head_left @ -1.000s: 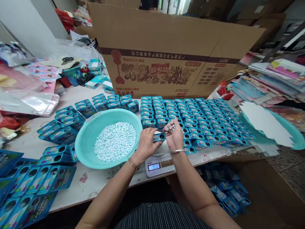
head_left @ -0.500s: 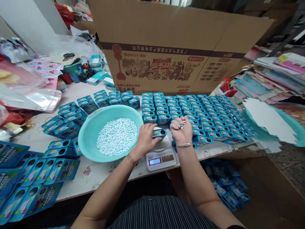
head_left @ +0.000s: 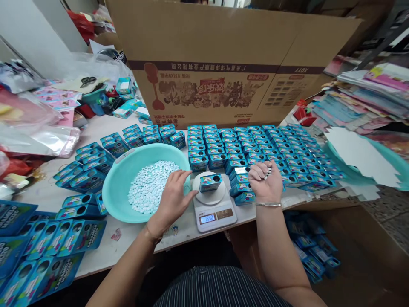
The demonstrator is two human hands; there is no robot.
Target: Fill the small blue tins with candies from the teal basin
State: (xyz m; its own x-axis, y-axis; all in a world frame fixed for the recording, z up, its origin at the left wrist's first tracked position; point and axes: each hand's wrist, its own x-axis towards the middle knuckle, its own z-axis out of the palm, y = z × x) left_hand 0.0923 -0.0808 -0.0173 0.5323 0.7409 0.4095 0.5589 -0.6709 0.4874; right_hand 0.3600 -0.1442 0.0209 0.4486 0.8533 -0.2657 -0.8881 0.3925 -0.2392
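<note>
A small blue tin [head_left: 210, 182] stands on the round pan of a white digital scale [head_left: 214, 210] at the table's front edge. My left hand [head_left: 173, 199] hovers open between the scale and a teal basin [head_left: 119, 184] that holds several white tablets [head_left: 151, 190]; it holds nothing. My right hand [head_left: 264, 181] is to the right of the scale, fingers curled around a few white tablets [head_left: 266, 173]. It sits over the front row of blue tins [head_left: 255, 149] set out in rows.
A large cardboard box [head_left: 223, 64] stands behind the rows. More blue tins [head_left: 47, 243] lie in piles at the left. Paper stacks [head_left: 367, 102] and a second teal basin [head_left: 396, 170] are at the right. Plastic bags [head_left: 38, 132] lie far left.
My left hand let go of the tin on the scale and drew back toward the basin. My right hand moved right, away from the tin, still closed on tablets.
</note>
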